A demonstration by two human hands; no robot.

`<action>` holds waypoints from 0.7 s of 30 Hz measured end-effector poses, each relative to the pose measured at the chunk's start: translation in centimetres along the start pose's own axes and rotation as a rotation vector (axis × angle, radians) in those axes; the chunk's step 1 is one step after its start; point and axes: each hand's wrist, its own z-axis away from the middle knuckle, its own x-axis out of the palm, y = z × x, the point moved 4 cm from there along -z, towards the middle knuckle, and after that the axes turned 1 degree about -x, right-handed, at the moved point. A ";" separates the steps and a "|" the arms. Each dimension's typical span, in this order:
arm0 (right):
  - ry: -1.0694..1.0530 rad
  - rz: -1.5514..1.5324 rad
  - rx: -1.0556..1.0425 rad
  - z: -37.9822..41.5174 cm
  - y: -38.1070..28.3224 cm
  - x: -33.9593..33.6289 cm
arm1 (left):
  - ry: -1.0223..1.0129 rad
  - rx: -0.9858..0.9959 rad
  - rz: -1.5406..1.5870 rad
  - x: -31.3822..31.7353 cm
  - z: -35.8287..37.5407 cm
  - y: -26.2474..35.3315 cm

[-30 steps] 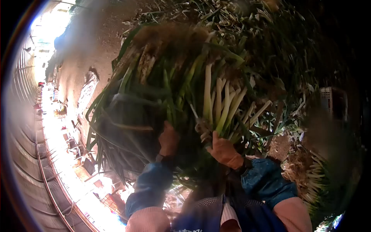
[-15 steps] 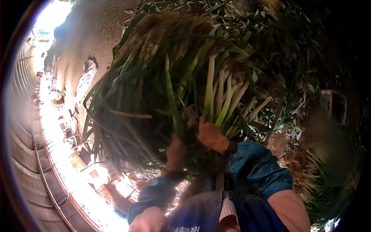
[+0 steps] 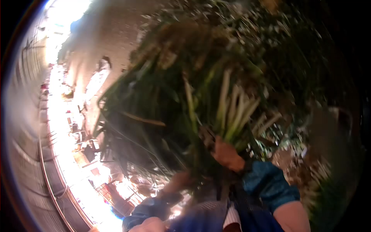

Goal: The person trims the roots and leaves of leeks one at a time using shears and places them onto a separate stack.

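Though motion blurs the frame, a big bundle of green onions (image 3: 201, 104) fills the centre. At lower centre the right hand (image 3: 227, 154) grasps its pale stalks; lower left of it, the left hand (image 3: 178, 181) presses underneath, its grip unclear.

Green onion bundle (image 3: 201, 104): smooth, slightly glossy white stalks above the grip, matt green leaves, rough dry roots. Sleeve (image 3: 268, 183) below the grip: blue cloth, faint sheen.
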 end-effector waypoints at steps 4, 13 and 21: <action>-0.041 0.020 0.064 1.1 2.0 0.5 | 0.601 -0.084 -0.019 -8.5 -2.6 0.9; 0.004 0.102 0.160 3.1 5.5 0.1 | 0.620 0.118 0.070 -8.6 -19.9 -0.3; 0.029 0.033 0.144 4.2 5.2 -0.8 | 0.597 0.208 0.203 -6.8 -30.2 -5.2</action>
